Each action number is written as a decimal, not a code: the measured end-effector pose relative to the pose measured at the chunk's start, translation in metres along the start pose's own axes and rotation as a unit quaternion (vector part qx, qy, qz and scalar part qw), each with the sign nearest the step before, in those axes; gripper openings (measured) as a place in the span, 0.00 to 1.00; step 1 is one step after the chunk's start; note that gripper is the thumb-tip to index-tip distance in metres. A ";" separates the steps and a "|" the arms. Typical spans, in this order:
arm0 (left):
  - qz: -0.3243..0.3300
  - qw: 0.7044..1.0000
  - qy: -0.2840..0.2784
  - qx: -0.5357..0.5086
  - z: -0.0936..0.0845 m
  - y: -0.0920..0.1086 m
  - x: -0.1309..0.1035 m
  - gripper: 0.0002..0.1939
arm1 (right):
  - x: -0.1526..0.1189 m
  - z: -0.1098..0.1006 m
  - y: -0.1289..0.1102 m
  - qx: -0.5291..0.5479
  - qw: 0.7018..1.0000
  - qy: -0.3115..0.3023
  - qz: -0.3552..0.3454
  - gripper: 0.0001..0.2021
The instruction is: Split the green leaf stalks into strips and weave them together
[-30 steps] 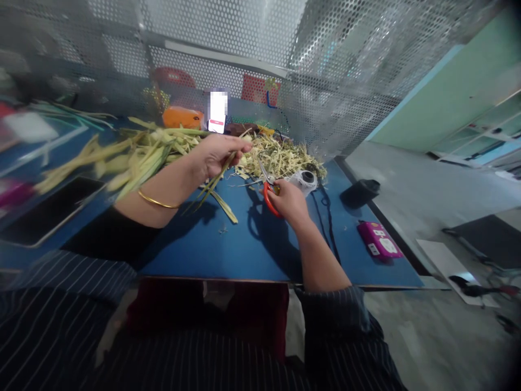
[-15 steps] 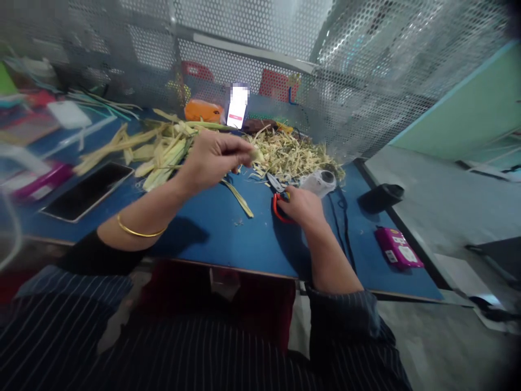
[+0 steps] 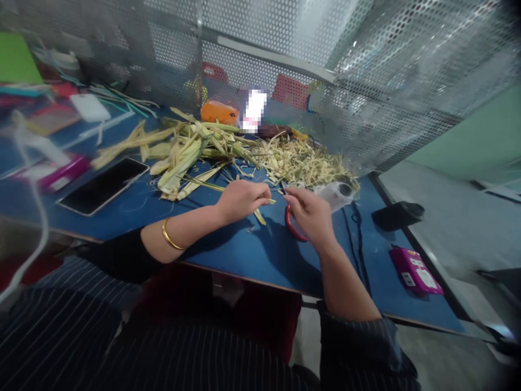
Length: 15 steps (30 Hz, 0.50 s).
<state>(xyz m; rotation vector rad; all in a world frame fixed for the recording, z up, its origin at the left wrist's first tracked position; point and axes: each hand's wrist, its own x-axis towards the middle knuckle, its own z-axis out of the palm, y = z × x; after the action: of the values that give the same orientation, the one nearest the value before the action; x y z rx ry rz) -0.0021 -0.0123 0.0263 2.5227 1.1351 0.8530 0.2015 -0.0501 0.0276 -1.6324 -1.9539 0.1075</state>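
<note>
My left hand [image 3: 243, 200] is closed on a pale, dry husk strip [image 3: 272, 201]; its cut end pokes out past the fingertips. My right hand [image 3: 312, 216] grips scissors [image 3: 292, 228] with red handles, just right of the strip. The blades are mostly hidden by the fingers, so how far apart they are is unclear. Beneath the left hand, another strip [image 3: 259, 218] lies on the table. Behind both hands spreads a heap of short cut pieces [image 3: 305, 163]. Long dry husks [image 3: 183, 155] are piled to the left.
On the blue table [image 3: 228, 247], a dark phone [image 3: 103, 185] lies left and a clear plastic roll [image 3: 336, 196] right. Further right are a black object [image 3: 399, 215] and a purple packet [image 3: 417, 271]. An orange packet [image 3: 220, 112] and lit phone [image 3: 254, 111] stand before a perforated metal screen [image 3: 260, 65].
My left hand has come down from above the cut heap, now with a husk strip beside the scissors. My right hand still holds the scissors. The view has shifted slightly.
</note>
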 end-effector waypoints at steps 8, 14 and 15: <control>0.049 0.998 -0.031 -0.010 0.001 0.000 -0.003 0.06 | -0.004 0.017 -0.014 0.266 0.957 -0.108 0.041 0.13; 0.080 0.994 -0.072 -0.007 -0.004 -0.006 0.002 0.10 | -0.005 0.013 -0.010 0.161 0.986 -0.040 -0.034 0.10; 0.085 0.993 -0.077 0.006 -0.006 -0.007 0.003 0.12 | -0.005 0.012 -0.009 0.134 0.989 -0.015 -0.055 0.09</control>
<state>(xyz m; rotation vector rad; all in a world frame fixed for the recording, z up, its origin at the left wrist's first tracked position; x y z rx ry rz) -0.0081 -0.0057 0.0291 2.6720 0.8917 0.6757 0.1880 -0.0535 0.0197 -1.3546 -1.9520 0.3390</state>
